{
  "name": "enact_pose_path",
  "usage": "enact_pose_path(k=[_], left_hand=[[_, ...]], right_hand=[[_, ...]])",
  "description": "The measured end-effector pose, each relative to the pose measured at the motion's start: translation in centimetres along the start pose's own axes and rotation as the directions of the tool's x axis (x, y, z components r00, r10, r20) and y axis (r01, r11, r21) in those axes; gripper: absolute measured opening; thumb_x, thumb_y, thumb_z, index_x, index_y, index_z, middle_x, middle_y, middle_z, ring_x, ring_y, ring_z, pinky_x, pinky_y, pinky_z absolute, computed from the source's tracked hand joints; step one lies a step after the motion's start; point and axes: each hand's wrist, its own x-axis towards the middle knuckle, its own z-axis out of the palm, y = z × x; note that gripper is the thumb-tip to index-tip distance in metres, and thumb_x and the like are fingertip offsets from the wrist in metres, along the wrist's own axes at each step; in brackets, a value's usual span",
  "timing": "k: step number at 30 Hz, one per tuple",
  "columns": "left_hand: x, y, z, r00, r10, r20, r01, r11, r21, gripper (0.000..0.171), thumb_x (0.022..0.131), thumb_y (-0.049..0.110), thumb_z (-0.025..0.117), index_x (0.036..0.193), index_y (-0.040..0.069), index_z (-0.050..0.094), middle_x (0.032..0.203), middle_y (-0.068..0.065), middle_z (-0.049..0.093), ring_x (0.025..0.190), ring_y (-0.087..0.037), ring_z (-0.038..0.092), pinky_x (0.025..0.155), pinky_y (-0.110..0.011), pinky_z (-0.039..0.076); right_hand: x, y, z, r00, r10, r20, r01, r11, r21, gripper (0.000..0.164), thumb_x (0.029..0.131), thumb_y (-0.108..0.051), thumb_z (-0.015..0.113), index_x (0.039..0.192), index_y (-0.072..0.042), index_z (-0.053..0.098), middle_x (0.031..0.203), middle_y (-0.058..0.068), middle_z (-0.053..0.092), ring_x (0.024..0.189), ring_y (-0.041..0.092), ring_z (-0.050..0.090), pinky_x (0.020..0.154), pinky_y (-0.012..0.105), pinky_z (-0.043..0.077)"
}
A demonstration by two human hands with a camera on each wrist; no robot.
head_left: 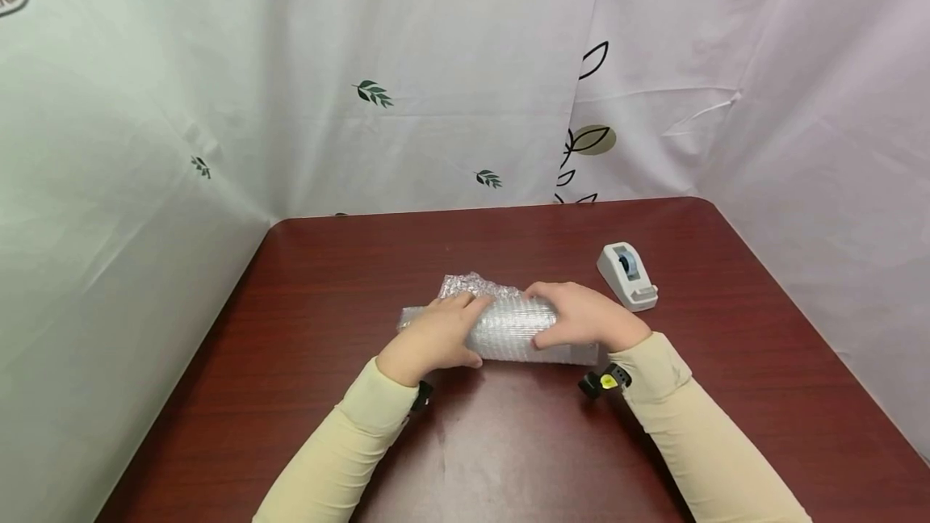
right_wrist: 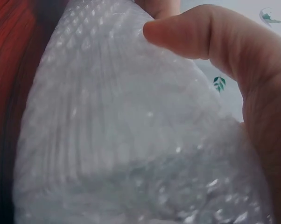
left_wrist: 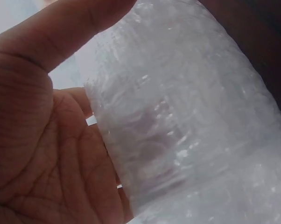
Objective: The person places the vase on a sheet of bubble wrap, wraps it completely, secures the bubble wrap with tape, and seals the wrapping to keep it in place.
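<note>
A bundle of clear bubble wrap (head_left: 512,328) lies crosswise at the middle of the table, rolled round something whitish with fine ridges. My left hand (head_left: 439,335) grips its left part, fingers over the far side and thumb at the near side. Around the right part curls my right hand (head_left: 584,315), thumb in front and fingers behind. In the left wrist view the wrap (left_wrist: 192,107) fills the space beside the palm. Fine parallel ridges show through the wrap (right_wrist: 98,107) in the right wrist view. A loose flap of it stands up behind the bundle.
A white tape dispenser (head_left: 628,277) with a bluish roll stands to the right, behind my right hand. The dark red table (head_left: 349,257) has white fabric walls (head_left: 450,63) with leaf prints along its back and sides. Each wrist wears a black strap (head_left: 606,380).
</note>
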Motion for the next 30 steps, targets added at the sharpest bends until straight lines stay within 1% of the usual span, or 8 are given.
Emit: enact_pose_path(k=[5,10,15,18,22,24,27,30], left_hand=[[0.2,0.2,0.1,1.0,0.004,0.021,-0.004,0.999,0.033,0.095,0.073,0.033,0.091,0.152,0.014,0.042,0.135,-0.01,0.058,0.129,-0.028,0.053,0.111,-0.051,0.037],[0.2,0.3,0.3,1.0,0.008,0.019,-0.009,0.999,0.043,0.1,0.072,0.032,0.091,0.155,0.016,0.039,0.139,-0.012,0.056,0.131,-0.03,0.052,0.111,-0.052,0.036],[0.1,0.5,0.7,0.999,0.027,-0.02,-0.026,0.999,0.04,0.11,0.066,0.029,0.095,0.157,0.022,0.032,0.143,-0.018,0.046,0.128,-0.04,0.049,0.11,-0.053,0.037],[0.2,0.5,0.9,0.997,0.048,-0.056,-0.044,0.997,0.057,0.107,0.065,0.026,0.096,0.152,0.019,0.035,0.134,-0.017,0.048,0.121,-0.038,0.052,0.107,-0.052,0.04],[0.4,0.2,0.9,0.992,0.081,-0.099,-0.072,0.993,0.095,0.096,0.065,0.026,0.095,0.144,0.015,0.041,0.129,-0.014,0.053,0.118,-0.033,0.055,0.1,-0.05,0.045],[0.5,0.0,0.9,0.988,0.1,-0.118,-0.089,0.991,0.098,0.091,0.065,0.025,0.094,0.14,0.015,0.044,0.129,-0.013,0.055,0.117,-0.031,0.056,0.098,-0.05,0.047],[0.6,-0.3,0.9,0.988,0.098,-0.12,-0.088,0.992,0.085,0.087,0.066,0.024,0.091,0.14,0.017,0.047,0.132,-0.012,0.056,0.118,-0.031,0.057,0.098,-0.051,0.047],[0.8,-0.6,0.9,0.991,0.079,-0.111,-0.073,0.996,0.059,0.085,0.067,0.025,0.088,0.142,0.017,0.048,0.134,-0.011,0.057,0.119,-0.031,0.058,0.1,-0.051,0.046]], right_hand=[[-0.2,0.0,-0.1,0.996,0.073,0.049,-0.075,0.996,0.042,0.061,0.07,-0.042,0.076,0.123,-0.015,0.064,0.107,0.0,0.07,0.09,0.014,0.063,0.082,0.036,0.051],[-0.4,0.2,-0.2,0.988,0.124,0.091,-0.132,0.987,0.086,0.058,0.071,-0.043,0.076,0.121,-0.018,0.066,0.109,-0.003,0.07,0.094,0.013,0.063,0.084,0.036,0.051],[-0.5,0.3,-0.3,0.982,0.144,0.124,-0.16,0.979,0.13,0.055,0.074,-0.044,0.075,0.12,-0.015,0.067,0.112,-0.002,0.07,0.099,0.015,0.064,0.088,0.039,0.05],[-0.5,0.5,-0.3,0.979,0.153,0.136,-0.173,0.973,0.152,0.053,0.075,-0.043,0.075,0.118,-0.014,0.067,0.111,-0.002,0.07,0.099,0.015,0.064,0.088,0.039,0.05],[-0.4,0.6,-0.4,0.979,0.149,0.142,-0.172,0.971,0.167,0.053,0.077,-0.043,0.074,0.119,-0.012,0.069,0.11,-0.002,0.07,0.101,0.015,0.064,0.09,0.039,0.05],[-0.4,0.6,-0.6,0.98,0.136,0.143,-0.159,0.975,0.158,0.054,0.079,-0.044,0.073,0.122,-0.011,0.069,0.114,-0.001,0.07,0.105,0.016,0.064,0.092,0.04,0.05],[-0.6,0.5,-1.1,0.988,0.093,0.123,-0.106,0.989,0.104,0.059,0.085,-0.047,0.071,0.129,-0.008,0.066,0.124,0.004,0.068,0.116,0.022,0.063,0.098,0.043,0.049],[-0.8,0.2,-1.7,0.996,0.049,0.072,-0.052,0.998,0.034,0.063,0.089,-0.047,0.071,0.135,-0.005,0.062,0.132,0.009,0.064,0.125,0.028,0.058,0.104,0.047,0.045]])
